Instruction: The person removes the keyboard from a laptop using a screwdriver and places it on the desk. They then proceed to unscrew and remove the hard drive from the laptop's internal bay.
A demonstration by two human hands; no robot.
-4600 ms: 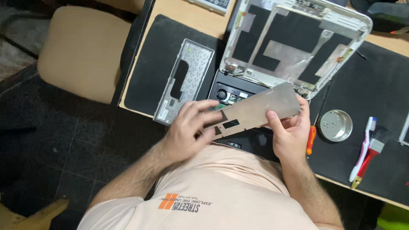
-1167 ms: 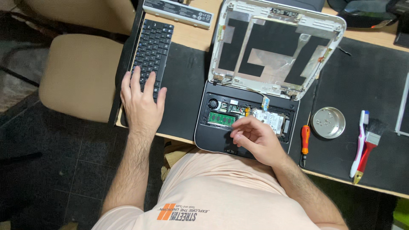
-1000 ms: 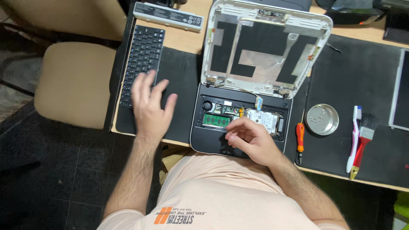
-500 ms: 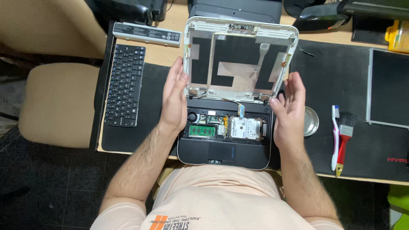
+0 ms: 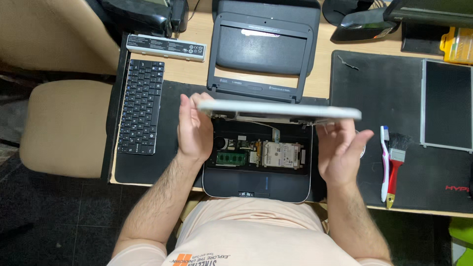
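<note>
Both hands, the left hand (image 5: 194, 129) and right hand (image 5: 341, 148), are gripping the lid (image 5: 279, 112) by its side edges, seemingly mid-swing over the open base (image 5: 256, 184) beneath them, calling for even hinge pressure.

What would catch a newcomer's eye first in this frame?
The opened black laptop base at centre, its green memory stick and silver drive exposed, with the white screen lid seen edge-on above it, left hand and right hand at its ends. A detached black keyboard lies left; a red-handled brush right.
</note>
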